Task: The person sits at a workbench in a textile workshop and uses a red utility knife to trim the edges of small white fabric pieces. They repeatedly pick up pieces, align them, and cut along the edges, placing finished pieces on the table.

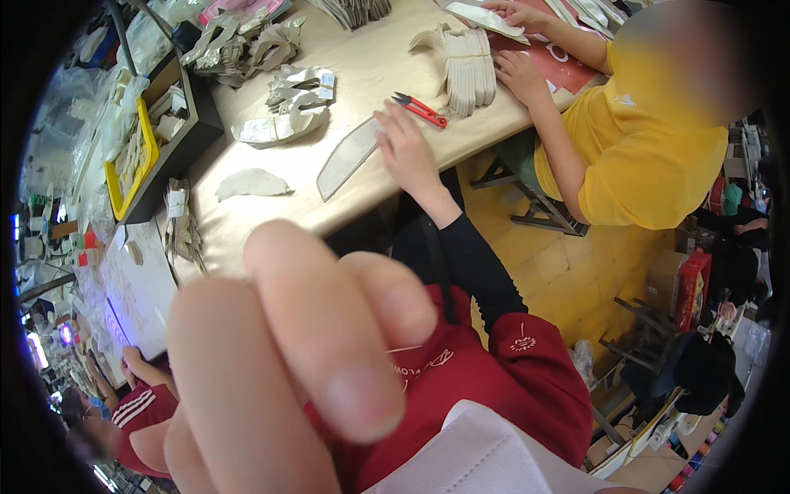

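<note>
I see the right hand [409, 154], fingers loosely extended, touching a flat, curved, grainy grey piece [341, 167]; blurred left hand [239, 383] curls close. I can't tell either's grip.

Pale grey panel [346, 161], red-and-black snips [426, 112]

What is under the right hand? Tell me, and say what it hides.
Under the right hand's fingers lies one end of a flat gray curved-edged panel; the rest shows on the tan-covered table. The covered end, and anything beneath the palm, cannot be seen.
</note>
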The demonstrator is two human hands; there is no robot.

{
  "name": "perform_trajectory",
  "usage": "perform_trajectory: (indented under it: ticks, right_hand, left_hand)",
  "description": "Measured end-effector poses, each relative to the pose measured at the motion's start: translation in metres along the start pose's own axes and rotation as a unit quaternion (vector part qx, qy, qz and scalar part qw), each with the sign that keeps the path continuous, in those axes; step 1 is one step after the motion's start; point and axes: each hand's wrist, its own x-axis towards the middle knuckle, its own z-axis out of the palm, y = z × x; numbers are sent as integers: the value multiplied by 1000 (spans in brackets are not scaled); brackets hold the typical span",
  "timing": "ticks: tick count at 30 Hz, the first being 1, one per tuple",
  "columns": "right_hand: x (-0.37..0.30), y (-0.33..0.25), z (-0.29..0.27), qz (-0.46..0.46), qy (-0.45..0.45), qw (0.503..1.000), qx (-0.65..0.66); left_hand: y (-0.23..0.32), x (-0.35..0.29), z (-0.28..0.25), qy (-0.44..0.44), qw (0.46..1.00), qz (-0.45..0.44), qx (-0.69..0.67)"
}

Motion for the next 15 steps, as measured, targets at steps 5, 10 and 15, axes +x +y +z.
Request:
perform_trajectory:
  ticks: [5,10,15]
  right_hand:
    - [1,11,-1,68,72,990,99]
    - [0,14,11,78,73,977,182]
    - [-2,15,6,31,21,999,39]
  left_hand:
    - [-25,-3,-1,26,998,-39,30]
    - [-37,-7,4,43,996,-57,51]
    - [-43,-9,5,57,993,-69,78]
